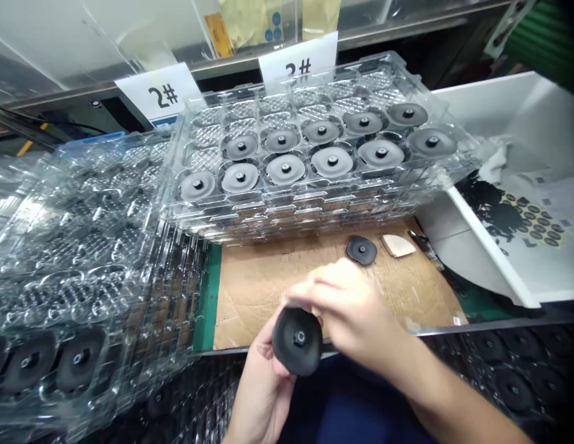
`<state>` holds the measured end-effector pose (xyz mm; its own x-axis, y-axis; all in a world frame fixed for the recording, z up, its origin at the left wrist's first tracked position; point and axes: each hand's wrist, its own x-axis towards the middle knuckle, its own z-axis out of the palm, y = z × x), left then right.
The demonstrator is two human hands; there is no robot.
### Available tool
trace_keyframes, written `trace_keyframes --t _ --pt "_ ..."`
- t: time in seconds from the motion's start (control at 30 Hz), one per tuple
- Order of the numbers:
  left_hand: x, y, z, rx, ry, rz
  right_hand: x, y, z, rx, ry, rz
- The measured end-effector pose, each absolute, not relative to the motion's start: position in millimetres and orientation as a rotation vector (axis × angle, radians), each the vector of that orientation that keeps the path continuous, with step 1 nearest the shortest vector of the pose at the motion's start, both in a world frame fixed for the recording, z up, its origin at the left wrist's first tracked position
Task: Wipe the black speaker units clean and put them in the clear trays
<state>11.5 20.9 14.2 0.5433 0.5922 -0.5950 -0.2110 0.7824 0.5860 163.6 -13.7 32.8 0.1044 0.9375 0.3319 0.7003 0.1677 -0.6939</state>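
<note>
My left hand (268, 376) is wrapped round a black rounded disc (296, 354) with a small metal-centred stub facing up. My right hand (345, 305) reaches over the disc's upper edge, its fingers bent together and blurred; whether they pinch anything is hidden. Beyond the hands, a second black disc (361, 250) lies on a brown cardboard sheet (254, 277), beside a pale quarter-round pad (398, 245). A stack of clear plastic trays (287, 197) stands behind the cardboard, its top tray holding several similar discs in the front rows.
More clear trays (97, 283) with black discs are stacked at the left. At the right is a white bin (490, 246) with black scraps and a dotted sheet. A dark tool (426, 246) lies beside the pad. Numbered papers (164, 92) stand at the back.
</note>
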Motion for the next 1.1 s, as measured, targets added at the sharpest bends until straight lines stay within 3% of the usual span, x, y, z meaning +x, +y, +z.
trace_keyframes --t 0.23,0.33,0.5,0.63,0.73,0.9,1.03,1.1 --pt "6 26 17 0.356 0.935 0.578 165 -41 -48 -1.813 -1.365 0.684" --pt "6 26 17 0.353 0.933 0.558 160 -49 -59 -1.829 -1.319 0.733" --pt "8 21 13 0.386 0.894 0.585 158 -36 5 -1.783 -1.139 0.616" --pt "1 22 1 0.372 0.865 0.548 144 -23 55 -1.444 -1.434 0.684" --pt "-2 24 -6 0.348 0.868 0.563 138 -17 60 -1.445 -1.593 0.916" --pt "-3 23 -9 0.328 0.844 0.539 135 -14 46 -1.447 -1.481 0.73" --pt "-8 23 -11 0.326 0.812 0.508 145 -32 54 -1.47 -1.538 0.976" --pt "-9 23 -11 0.377 0.784 0.489 152 -40 58 -1.632 -1.526 0.9"
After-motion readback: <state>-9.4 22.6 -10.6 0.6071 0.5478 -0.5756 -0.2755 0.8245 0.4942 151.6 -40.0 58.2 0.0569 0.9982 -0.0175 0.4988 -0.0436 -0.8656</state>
